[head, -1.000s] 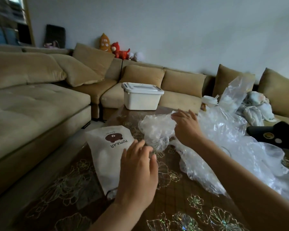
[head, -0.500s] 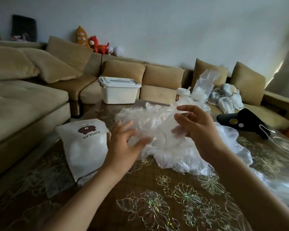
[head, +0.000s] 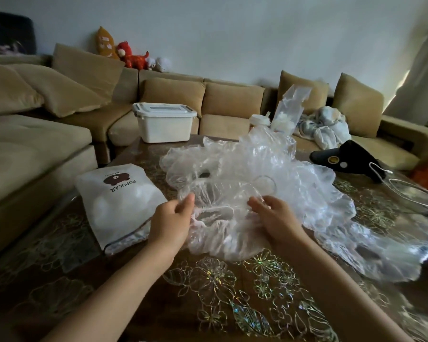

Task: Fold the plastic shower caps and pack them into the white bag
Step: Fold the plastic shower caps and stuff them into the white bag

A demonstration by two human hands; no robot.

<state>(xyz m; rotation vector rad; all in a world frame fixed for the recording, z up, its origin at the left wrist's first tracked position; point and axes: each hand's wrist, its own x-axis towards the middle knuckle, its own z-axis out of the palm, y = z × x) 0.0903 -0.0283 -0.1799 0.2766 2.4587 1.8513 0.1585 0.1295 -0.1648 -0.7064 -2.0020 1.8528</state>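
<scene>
Reference: clock directions are read from the held cap, with 12 pointing away from you.
Left grip: your left grip (head: 169,224) is clenched on the left rim of the shower cap (head: 220,201), with the thumb on top pinching the gathered edge.
Right grip: your right grip (head: 274,219) grasps the same cap at its right rim, fingers curled into the plastic.
Shower cap: clear and crinkled, held between both grips. Its near edge rests on the tabletop (head: 232,292).
Cap pile (head: 319,193): a loose clear plastic heap running from 12 to 4 o'clock, touching the held cap.
White bag (head: 119,206): lies flat on the tabletop at 9 o'clock, just beside your left grip. It is printed "POPULAR" under a bear face. You cannot tell whether its mouth is open.
White box (head: 164,122): at 11 o'clock by the tabletop's far edge, lid on.
Black object (head: 344,159): at 2 o'clock, well apart from both grips, with a white cable beside it.
Sofa (head: 35,144): tan, wrapping behind the tabletop from 9 to 2 o'clock.
</scene>
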